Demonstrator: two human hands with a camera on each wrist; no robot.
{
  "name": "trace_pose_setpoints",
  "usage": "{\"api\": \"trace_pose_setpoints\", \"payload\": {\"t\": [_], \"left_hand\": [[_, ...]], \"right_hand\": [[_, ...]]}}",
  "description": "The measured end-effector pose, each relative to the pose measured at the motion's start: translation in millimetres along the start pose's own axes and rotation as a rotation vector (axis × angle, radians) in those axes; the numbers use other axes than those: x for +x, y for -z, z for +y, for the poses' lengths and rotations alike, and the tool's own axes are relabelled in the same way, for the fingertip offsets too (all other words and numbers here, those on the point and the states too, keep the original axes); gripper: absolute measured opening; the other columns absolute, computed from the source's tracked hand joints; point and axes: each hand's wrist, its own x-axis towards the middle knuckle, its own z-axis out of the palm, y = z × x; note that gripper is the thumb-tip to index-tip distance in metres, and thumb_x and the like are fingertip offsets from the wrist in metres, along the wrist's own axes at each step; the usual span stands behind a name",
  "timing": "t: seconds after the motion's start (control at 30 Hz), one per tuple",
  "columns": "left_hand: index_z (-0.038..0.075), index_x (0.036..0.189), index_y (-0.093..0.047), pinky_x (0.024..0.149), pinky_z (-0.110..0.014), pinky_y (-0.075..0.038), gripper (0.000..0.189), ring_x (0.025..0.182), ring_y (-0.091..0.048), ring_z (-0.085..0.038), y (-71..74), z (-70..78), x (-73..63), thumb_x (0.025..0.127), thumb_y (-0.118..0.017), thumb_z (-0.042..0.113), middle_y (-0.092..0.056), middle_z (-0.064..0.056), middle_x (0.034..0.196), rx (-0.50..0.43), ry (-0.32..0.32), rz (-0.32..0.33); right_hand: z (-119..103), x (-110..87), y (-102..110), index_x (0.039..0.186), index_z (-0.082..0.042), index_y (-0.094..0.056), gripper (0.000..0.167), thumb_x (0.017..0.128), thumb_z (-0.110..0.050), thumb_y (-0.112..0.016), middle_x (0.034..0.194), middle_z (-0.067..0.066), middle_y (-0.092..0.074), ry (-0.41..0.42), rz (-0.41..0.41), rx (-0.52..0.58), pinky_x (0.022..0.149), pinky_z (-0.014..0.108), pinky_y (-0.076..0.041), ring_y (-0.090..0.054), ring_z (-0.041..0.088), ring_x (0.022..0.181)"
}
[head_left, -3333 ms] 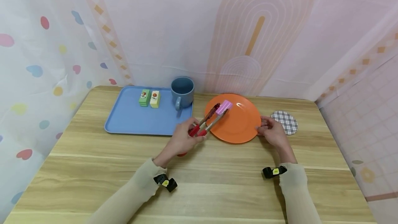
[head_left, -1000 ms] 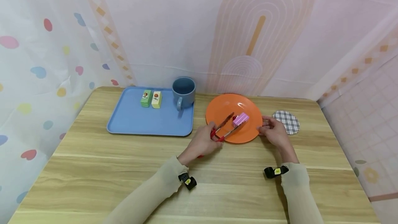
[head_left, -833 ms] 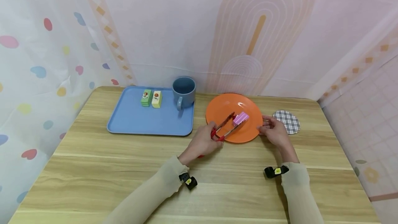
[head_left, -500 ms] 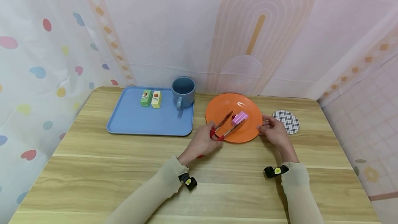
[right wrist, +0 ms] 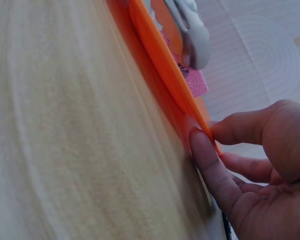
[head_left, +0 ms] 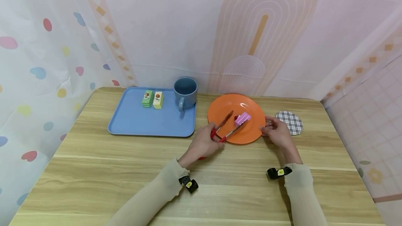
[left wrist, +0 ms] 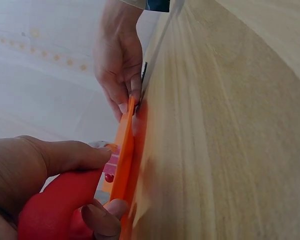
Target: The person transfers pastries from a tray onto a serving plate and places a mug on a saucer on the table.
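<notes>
My left hand grips red-handled tongs, whose two metal arms are spread apart over the plate. Between their tips lies a pink toy cake slice with a red berry on it, resting on the orange plate. The near arm overlaps the cake's edge in the head view. My right hand pinches the plate's right rim between thumb and fingers, as the right wrist view also shows. In the left wrist view the tongs' red handle sits between thumb and fingers.
A blue tray on the left carries a green toy cake, a yellow one and a blue-grey mug. A checked coaster lies right of the plate. Patterned curtains stand behind the wooden table.
My left hand has carried the pink cake slice rightward and down onto the plate, and the tongs have spread off it. The right hand has kept holding the rim.
</notes>
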Motion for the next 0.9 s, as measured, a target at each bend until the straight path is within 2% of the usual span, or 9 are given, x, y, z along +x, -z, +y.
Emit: {"api": "trace_pose_setpoints", "payload": {"t": [0.4,0.63,0.9], "left_hand": [[0.009,0.112,-0.059,0.063,-0.03,-0.047,0.042,0.072,-0.061,-0.016,5.1,8.7,-4.6,0.082,-0.087,0.02,-0.07,0.001,0.083,0.017,0.01,0.026],[0.008,0.117,-0.058,0.062,-0.03,-0.049,0.048,0.071,-0.062,-0.016,6.9,8.4,-4.2,0.081,-0.087,0.019,-0.071,-0.001,0.085,-0.02,0.029,0.03],[0.008,0.114,-0.059,0.064,-0.029,-0.049,0.045,0.074,-0.063,-0.015,5.6,8.1,-3.5,0.081,-0.088,0.02,-0.072,0.0,0.085,0.01,0.019,0.029]], "right_hand": [[-0.8,-0.1,0.0,0.153,-0.003,-0.043,0.06,0.098,-0.009,-0.067,0.127,0.02,-0.059,-0.015,0.001,0.004,0.08,0.02,-0.059,-0.063,0.011,0.094],[-1.3,0.1,0.4,0.153,-0.003,-0.043,0.061,0.098,-0.01,-0.067,0.128,0.02,-0.059,-0.02,-0.005,0.013,0.08,0.021,-0.059,-0.063,0.011,0.095],[-0.7,0.2,0.1,0.153,-0.003,-0.043,0.06,0.098,-0.009,-0.066,0.127,0.02,-0.058,-0.016,-0.002,0.013,0.08,0.021,-0.059,-0.063,0.01,0.094]]}}
